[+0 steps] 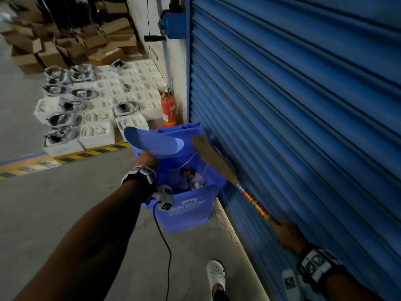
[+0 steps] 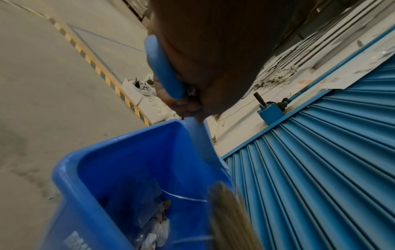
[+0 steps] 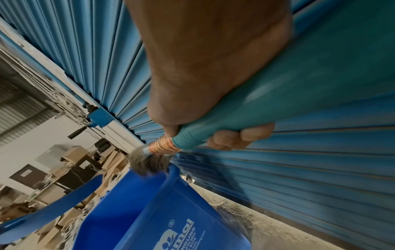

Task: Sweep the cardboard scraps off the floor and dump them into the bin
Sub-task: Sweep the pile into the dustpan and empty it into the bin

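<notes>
The left hand (image 1: pixel 145 160) is wrapped around the handle of a blue dustpan (image 1: pixel 153 141), fingers curled tight on it, as the left wrist view shows. The pan is tipped up over the far side of the blue bin (image 1: pixel 191 210), its flat blade raised above the bin's opening. The right hand (image 1: pixel 287 233) is clenched around the teal end of a broom (image 1: pixel 217 161), thumb and fingers closed on the shaft. From that hand the striped handle slants up toward the bin, and the straw bristles lie across the bin's right rim, next to the dustpan.

Inside the bin lies a heap of scraps (image 1: pixel 194 179), pale and brown bits mixed with clear wrapping; which of them are cardboard cannot be told. A thin white strap curves across the bin's inner wall.

The bin stands on the grey floor (image 1: pixel 65 203), close against a blue roller shutter (image 1: pixel 303 105) on its right. Just behind the bin, in the corner by the shutter, stands a red fire extinguisher (image 1: pixel 168 108). To the bin's left, past a yellow and black striped line (image 1: pixel 65 158), lie white foam trays (image 1: pixel 97 132), with piled cardboard boxes (image 1: pixel 65 46) farther back. Near the bin's front, a foot in a white clog (image 1: pixel 216 274) rests on the floor.
</notes>
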`<state>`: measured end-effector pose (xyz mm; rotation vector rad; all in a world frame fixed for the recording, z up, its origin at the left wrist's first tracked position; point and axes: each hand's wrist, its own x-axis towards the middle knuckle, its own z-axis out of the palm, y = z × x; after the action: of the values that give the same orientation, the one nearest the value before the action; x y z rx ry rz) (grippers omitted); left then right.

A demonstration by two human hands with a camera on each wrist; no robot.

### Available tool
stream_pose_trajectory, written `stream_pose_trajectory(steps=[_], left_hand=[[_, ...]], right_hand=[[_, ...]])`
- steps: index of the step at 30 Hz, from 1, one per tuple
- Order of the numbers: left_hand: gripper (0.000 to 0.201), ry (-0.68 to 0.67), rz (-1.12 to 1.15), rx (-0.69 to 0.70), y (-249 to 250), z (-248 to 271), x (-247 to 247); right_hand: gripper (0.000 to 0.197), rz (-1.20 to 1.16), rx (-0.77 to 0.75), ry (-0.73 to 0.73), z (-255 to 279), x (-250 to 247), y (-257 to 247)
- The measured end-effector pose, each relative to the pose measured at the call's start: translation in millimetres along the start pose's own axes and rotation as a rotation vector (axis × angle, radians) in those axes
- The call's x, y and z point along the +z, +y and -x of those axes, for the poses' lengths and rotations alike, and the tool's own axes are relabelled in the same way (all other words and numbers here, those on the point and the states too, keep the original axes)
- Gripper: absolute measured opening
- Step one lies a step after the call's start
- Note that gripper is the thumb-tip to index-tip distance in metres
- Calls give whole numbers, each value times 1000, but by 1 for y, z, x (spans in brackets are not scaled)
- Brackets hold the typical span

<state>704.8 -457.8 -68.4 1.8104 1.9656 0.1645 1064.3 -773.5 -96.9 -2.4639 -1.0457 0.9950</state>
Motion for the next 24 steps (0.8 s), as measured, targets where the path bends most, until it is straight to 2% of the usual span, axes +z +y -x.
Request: stream_pose_trajectory(steps=[5, 8, 12, 18, 24], left_hand=[[34, -35, 19, 22, -13, 30, 10], [32, -26, 32, 72, -25, 47, 6], [30, -41, -17, 86, -52, 61, -5], [32, -66, -85, 70, -73, 103, -21], [37, 16, -51, 26, -88, 158, -32]], right_hand=[[56, -124, -78, -27, 19, 12, -10], [62, 24, -96, 16, 28, 20, -22], [58, 243, -64, 100, 34, 25, -45], [55, 279, -91, 96, 49, 33, -44], [56, 315, -197, 103, 46, 32, -50]])
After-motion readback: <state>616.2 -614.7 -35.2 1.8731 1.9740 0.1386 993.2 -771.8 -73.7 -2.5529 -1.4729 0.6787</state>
